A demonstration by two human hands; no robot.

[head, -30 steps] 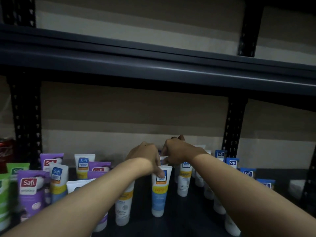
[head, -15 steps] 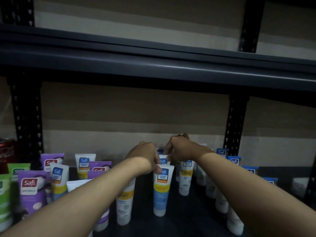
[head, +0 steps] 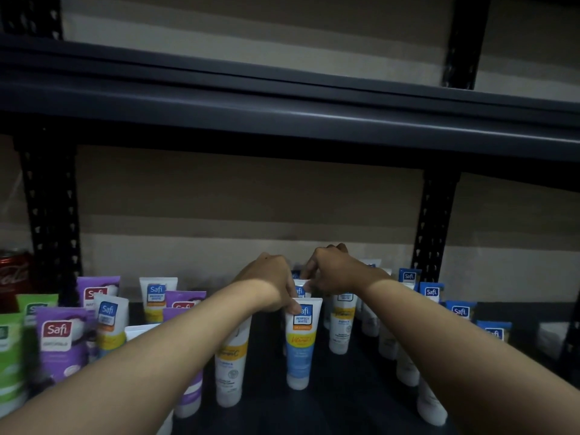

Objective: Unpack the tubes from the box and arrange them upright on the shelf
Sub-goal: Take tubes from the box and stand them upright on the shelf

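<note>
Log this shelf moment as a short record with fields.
left hand: pinches the top of the upright blue tube
right hand: curls over the rear tube; grip unclear
shelf: dark, upright tubes in rows
far left: purple tubes, green tubes, red can

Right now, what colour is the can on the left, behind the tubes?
Red. The can shows best in the head view, at the far left edge.
</note>
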